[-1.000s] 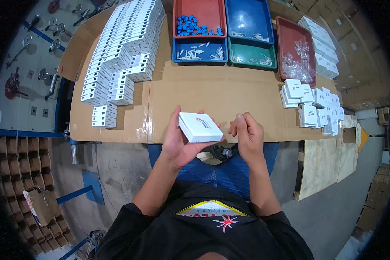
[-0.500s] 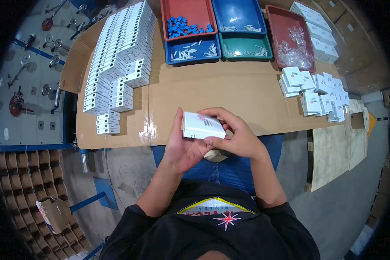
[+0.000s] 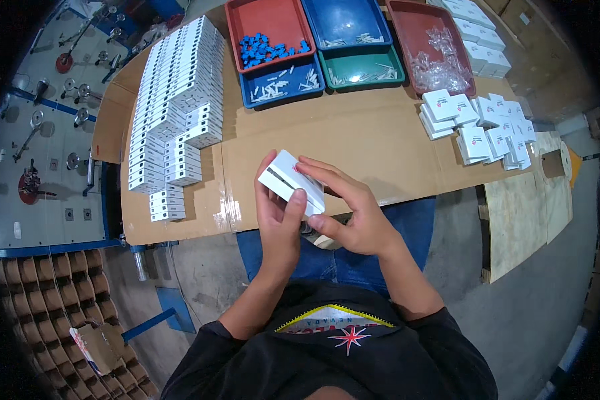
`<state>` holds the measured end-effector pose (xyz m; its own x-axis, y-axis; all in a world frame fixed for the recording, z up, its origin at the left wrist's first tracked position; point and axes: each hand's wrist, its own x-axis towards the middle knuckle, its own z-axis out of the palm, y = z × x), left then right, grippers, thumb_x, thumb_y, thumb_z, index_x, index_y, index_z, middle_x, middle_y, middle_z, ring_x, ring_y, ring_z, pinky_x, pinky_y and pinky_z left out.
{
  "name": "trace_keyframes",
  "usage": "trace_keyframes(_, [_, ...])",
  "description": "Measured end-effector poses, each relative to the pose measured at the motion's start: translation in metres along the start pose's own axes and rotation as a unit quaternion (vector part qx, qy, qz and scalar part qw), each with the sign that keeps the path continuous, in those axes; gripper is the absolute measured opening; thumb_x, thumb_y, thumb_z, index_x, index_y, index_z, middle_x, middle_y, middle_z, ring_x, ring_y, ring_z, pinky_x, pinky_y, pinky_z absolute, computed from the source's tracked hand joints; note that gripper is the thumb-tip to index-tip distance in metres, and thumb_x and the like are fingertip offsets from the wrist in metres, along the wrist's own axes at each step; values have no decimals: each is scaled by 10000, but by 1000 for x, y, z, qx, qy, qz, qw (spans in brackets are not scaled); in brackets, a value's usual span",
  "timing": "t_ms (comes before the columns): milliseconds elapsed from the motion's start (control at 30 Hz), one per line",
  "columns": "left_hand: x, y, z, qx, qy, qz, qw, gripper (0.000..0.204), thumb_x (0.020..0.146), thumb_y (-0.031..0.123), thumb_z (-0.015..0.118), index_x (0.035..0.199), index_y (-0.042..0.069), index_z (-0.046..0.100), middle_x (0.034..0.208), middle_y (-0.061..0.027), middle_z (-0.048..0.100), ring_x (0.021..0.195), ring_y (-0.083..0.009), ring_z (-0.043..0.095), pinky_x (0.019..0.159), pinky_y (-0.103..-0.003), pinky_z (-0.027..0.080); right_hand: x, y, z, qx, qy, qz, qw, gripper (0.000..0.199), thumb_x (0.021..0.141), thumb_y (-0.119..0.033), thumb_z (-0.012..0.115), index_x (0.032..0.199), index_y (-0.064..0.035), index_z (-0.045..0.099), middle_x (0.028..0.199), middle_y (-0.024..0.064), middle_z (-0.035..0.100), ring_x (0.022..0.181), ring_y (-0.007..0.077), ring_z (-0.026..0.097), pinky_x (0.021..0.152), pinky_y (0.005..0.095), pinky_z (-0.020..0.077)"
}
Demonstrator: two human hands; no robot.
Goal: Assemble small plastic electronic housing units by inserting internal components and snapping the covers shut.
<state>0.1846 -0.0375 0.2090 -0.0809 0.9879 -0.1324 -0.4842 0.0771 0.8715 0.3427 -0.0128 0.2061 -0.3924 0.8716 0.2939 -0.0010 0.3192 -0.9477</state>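
A small flat white box (image 3: 288, 175) with faint print on its top is held between my hands, just in front of the table's near edge. It is tilted, so a long side with a dark narrow strip faces me. My left hand (image 3: 276, 230) wraps the box's left side, with the thumb pressed on the strip side and the fingers behind. My right hand (image 3: 358, 210) closes on the right side, its fingers over the top and its thumb at the lower corner. The box's underside is hidden.
Tall stacks of white boxes (image 3: 180, 87) stand at the table's left. Along the back lie a red tray (image 3: 273, 20) of blue pieces, blue and green trays of small white parts, and a red tray (image 3: 413, 27) of clear plastic. Loose white boxes (image 3: 476, 145) lie at right.
The box has been tipped and turned, bringing its strip side into view. My left thumb has moved from beside the box onto that side. The whole view has shifted slightly.
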Motion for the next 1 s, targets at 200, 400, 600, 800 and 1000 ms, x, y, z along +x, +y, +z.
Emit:
trace_keyframes(200, [0,-5,-2,92,-10,111,989,806,983,183,669,1625,40,204,1491,-133,438,1346,-234,476,1150,-375,378,-1,4,14,-66,19,-47,997,541,1026,-221,557,1496,37,482,1534,266,486,1419,403,493,1166,428,389])
trace_keyframes(400, [-6,-6,-7,113,-38,165,979,850,980,244,688,1613,-14,183,1487,-120,417,1337,-215,461,1148,-360,360,1,13,25,-109,34,-116,987,558,1082,-292,390,1482,89,468,1503,304,499,1373,445,523,1150,445,403])
trace_keyframes(600, [-8,-9,-7,99,-29,159,982,857,980,278,679,1606,-22,176,1472,-120,411,1323,-205,464,1133,-346,371,1,11,25,-95,35,-126,987,499,1054,-211,481,1456,84,501,1463,300,538,1342,466,543,1129,477,432])
trace_keyframes(800, [-8,-6,-5,91,-31,156,983,853,977,256,676,1613,-2,168,1439,-122,428,1296,-198,479,1112,-341,389,2,9,24,-68,27,-108,991,495,1071,-228,458,1456,78,507,1456,294,550,1334,461,552,1126,463,434])
trace_keyframes(1000, [-10,-2,-7,138,-32,178,974,914,947,273,712,1614,-9,155,1413,-134,438,1283,-213,492,1097,-357,411,2,12,27,-26,24,-95,995,550,1085,-293,381,1465,88,496,1474,309,530,1357,443,545,1141,451,415])
